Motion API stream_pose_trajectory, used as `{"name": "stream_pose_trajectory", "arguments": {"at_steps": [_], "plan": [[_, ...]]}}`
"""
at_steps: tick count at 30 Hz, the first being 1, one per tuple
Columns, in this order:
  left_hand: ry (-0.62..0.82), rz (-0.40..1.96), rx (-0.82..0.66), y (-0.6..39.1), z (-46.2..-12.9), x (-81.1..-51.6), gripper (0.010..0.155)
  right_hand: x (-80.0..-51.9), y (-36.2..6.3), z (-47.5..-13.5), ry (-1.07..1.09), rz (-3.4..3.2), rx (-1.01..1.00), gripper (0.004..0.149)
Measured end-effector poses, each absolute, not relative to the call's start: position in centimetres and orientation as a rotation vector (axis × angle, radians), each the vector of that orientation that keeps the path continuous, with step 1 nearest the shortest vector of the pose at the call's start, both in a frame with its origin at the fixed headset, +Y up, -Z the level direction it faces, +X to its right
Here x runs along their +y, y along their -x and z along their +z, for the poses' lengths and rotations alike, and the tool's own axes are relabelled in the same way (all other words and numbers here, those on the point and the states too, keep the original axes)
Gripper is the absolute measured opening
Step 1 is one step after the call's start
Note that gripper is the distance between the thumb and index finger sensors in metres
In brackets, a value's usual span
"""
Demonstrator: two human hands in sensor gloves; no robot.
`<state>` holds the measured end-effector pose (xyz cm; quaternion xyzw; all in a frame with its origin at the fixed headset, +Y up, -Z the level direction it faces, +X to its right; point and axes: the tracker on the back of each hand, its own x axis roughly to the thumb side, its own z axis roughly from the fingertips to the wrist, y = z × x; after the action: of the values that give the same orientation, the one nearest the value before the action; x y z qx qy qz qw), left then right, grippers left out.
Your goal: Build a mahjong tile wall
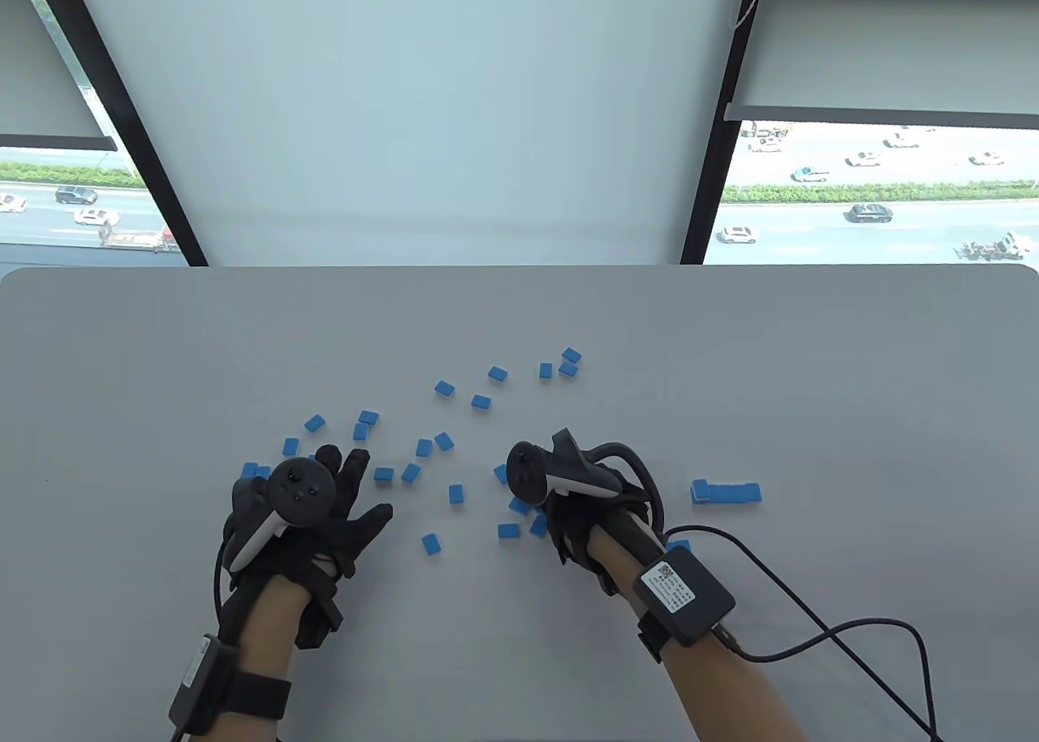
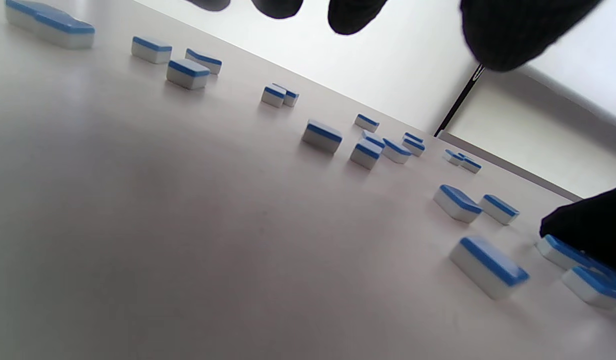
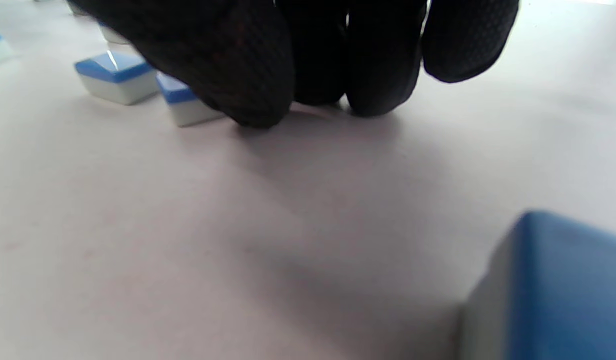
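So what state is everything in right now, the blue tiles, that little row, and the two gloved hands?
Loose tiles: scattered singly, lying flat, blue side up.
Tile row: a short line, tiles touching end to end, one layer as far as I can tell.
Left hand: fingers spread, holding nothing.
Right hand: fingers curled down to the table among tiles; whether it grips one is hidden.

Office-like room: plain table [image 1: 162,352], roller blinds [image 1: 406,109], road view
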<state>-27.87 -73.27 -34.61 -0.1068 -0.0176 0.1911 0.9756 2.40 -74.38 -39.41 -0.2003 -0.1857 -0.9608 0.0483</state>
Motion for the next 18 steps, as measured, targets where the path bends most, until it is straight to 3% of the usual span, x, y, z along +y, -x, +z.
{"name": "stream_pose_trajectory", "arguments": {"at_steps": [6,18], "plan": [[0.212,0.388,-0.038,27.9,-34.6,-73.2,0.083,-74.2,-2.3,-39.4,0.592,-2.925,-0.519,0.057],[0.21,0.397,-0.034,28.0,-34.7,-73.3,0.083,-73.0,-2.7,-39.2,0.599,-2.982,-0.432,0.057]]}}
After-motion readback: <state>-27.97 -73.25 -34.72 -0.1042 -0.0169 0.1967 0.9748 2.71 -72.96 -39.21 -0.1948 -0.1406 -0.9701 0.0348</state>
